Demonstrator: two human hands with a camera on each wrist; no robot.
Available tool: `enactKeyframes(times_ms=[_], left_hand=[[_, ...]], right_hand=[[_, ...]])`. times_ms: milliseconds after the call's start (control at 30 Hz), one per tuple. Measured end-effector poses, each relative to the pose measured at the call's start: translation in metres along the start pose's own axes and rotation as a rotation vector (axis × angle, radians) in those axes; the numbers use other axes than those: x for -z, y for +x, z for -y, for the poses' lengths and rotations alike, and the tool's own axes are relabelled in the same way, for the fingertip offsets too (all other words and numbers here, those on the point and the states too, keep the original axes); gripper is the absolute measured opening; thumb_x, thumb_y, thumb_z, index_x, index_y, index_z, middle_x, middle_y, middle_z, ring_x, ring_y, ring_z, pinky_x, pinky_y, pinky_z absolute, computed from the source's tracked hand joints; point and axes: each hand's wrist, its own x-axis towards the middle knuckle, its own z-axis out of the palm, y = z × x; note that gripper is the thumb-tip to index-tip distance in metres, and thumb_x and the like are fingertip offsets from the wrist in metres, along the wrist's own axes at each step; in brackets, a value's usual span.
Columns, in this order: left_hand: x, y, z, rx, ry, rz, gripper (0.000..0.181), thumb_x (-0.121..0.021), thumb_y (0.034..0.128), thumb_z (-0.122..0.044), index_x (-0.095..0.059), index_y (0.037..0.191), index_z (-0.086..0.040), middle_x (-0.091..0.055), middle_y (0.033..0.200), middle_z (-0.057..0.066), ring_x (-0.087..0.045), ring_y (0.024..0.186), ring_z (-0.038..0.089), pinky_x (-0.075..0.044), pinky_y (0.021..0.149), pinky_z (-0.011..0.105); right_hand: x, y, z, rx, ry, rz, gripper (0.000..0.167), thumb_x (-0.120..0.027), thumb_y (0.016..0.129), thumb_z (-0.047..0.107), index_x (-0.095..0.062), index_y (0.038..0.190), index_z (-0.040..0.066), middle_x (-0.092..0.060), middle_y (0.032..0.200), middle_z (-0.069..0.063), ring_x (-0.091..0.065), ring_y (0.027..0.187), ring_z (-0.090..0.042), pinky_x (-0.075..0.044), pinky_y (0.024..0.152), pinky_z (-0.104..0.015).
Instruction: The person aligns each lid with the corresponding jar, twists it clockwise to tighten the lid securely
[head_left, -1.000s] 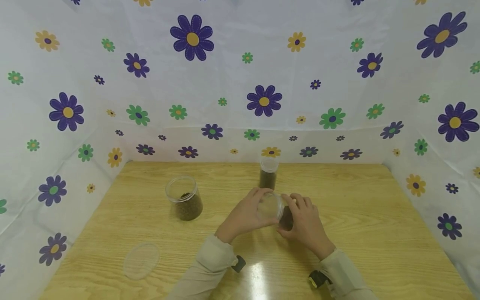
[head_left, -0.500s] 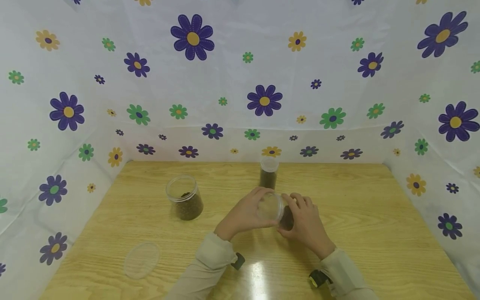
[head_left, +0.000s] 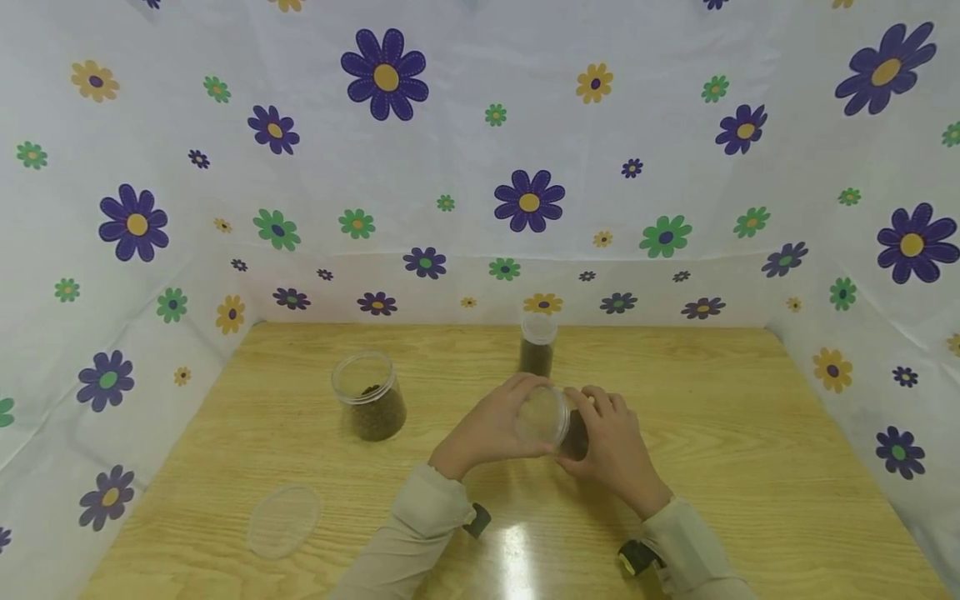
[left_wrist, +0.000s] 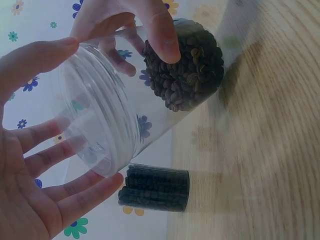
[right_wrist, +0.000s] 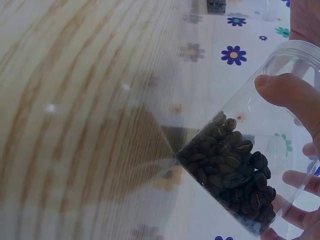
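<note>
Tilted between both hands is a clear jar (left_wrist: 150,100) with dark beans (right_wrist: 225,175) gathered toward its bottom. My left hand (head_left: 491,425) grips the clear lid (head_left: 543,415) end, thumb on one side and fingertips on the other in the left wrist view. Around the jar's body my right hand (head_left: 617,450) is curled, its thumb (right_wrist: 287,92) lying along the wall. In the left wrist view the lid sits on the jar's mouth; whether it is fully closed I cannot tell.
An open clear jar (head_left: 377,410) partly filled with beans stands on the left of the wooden table (head_left: 712,417). A flat clear disc (head_left: 283,522) lies at the front left. Behind my hands stands a narrow, lidded jar of beans (head_left: 536,354). Flowered cloth (head_left: 450,150) surrounds the table.
The held jar and both hands have shifted very slightly to the right. Both grips look the same, and the other objects have stayed in place.
</note>
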Motion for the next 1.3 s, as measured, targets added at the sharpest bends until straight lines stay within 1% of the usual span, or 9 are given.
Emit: enactKeyframes(times_ms=[167,333,467,600,733,800,900,1067,1300], left_hand=[[-0.002,0.0,0.0,0.0,0.03,-0.002,0.083,-0.08,0.0723,-0.037,-0.038,0.141,-0.017,-0.046,0.136,0.001,-0.049,0.122,0.02,-0.046,0.099,0.042],[-0.008,0.0,0.003,-0.011,0.004,-0.021,0.098,-0.079,0.0719,-0.041,-0.022,0.149,-0.02,-0.04,0.142,0.004,-0.046,0.127,0.022,-0.044,0.102,0.044],[-0.013,0.0,0.008,-0.004,-0.106,-0.033,0.104,-0.079,0.0726,-0.039,-0.013,0.151,-0.02,-0.036,0.146,0.007,-0.042,0.131,0.025,-0.041,0.104,0.046],[-0.019,0.0,0.013,0.021,-0.221,-0.048,0.103,-0.08,0.073,-0.035,-0.014,0.151,-0.018,-0.036,0.146,0.01,-0.044,0.129,0.026,-0.043,0.102,0.045],[-0.026,0.002,0.019,0.011,-0.289,-0.055,0.1,-0.079,0.0756,-0.03,-0.014,0.15,-0.015,-0.037,0.145,0.01,-0.042,0.129,0.027,-0.042,0.103,0.044],[-0.03,0.004,0.022,0.01,-0.325,-0.051,0.097,-0.077,0.0775,-0.029,-0.014,0.15,-0.014,-0.036,0.145,0.011,-0.041,0.131,0.028,-0.041,0.105,0.044],[-0.035,0.009,0.026,0.038,-0.385,-0.043,0.092,-0.075,0.0799,-0.029,-0.017,0.149,-0.013,-0.037,0.144,0.011,-0.041,0.131,0.029,-0.041,0.106,0.044],[-0.041,0.018,0.028,0.067,-0.5,-0.005,0.083,-0.071,0.0833,-0.032,-0.021,0.147,-0.013,-0.036,0.144,0.013,-0.041,0.13,0.032,-0.038,0.106,0.049],[-0.05,0.029,0.022,0.048,-0.534,0.033,0.078,-0.068,0.0856,-0.034,-0.023,0.147,-0.014,-0.037,0.143,0.013,-0.042,0.129,0.033,-0.039,0.104,0.05]], right_hand=[[-0.001,0.0,-0.003,-0.011,0.004,0.005,0.096,-0.091,0.048,0.043,-0.05,0.128,0.01,-0.054,0.117,-0.017,-0.053,0.1,-0.037,-0.05,0.072,-0.054],[-0.002,0.0,-0.007,-0.035,0.042,0.016,0.097,-0.09,0.05,0.04,-0.047,0.13,0.008,-0.055,0.119,-0.018,-0.054,0.103,-0.039,-0.051,0.076,-0.056],[-0.003,-0.001,-0.01,-0.062,0.073,0.036,0.097,-0.09,0.052,0.038,-0.045,0.132,0.007,-0.054,0.12,-0.018,-0.053,0.105,-0.038,-0.05,0.083,-0.055],[-0.001,-0.002,-0.013,-0.096,0.134,0.048,0.097,-0.089,0.053,0.036,-0.045,0.134,0.006,-0.054,0.121,-0.018,-0.053,0.108,-0.037,-0.047,0.091,-0.054],[0.0,-0.002,-0.019,-0.146,0.231,0.062,0.095,-0.089,0.056,0.033,-0.043,0.134,0.006,-0.053,0.124,-0.017,-0.051,0.112,-0.036,-0.045,0.095,-0.053],[0.0,-0.003,-0.023,-0.177,0.284,0.076,0.094,-0.089,0.058,0.03,-0.041,0.135,0.005,-0.052,0.126,-0.017,-0.051,0.113,-0.035,-0.046,0.095,-0.053],[0.0,-0.005,-0.03,-0.217,0.36,0.096,0.093,-0.088,0.06,0.025,-0.038,0.136,0.003,-0.05,0.128,-0.018,-0.05,0.114,-0.034,-0.047,0.095,-0.051],[0.002,-0.008,-0.038,-0.275,0.494,0.116,0.092,-0.087,0.064,0.023,-0.034,0.137,0.0,-0.047,0.132,-0.02,-0.05,0.115,-0.037,-0.048,0.093,-0.052],[-0.001,-0.012,-0.048,-0.303,0.551,0.113,0.093,-0.086,0.066,0.02,-0.031,0.138,0.0,-0.044,0.135,-0.022,-0.049,0.117,-0.041,-0.05,0.089,-0.054]])
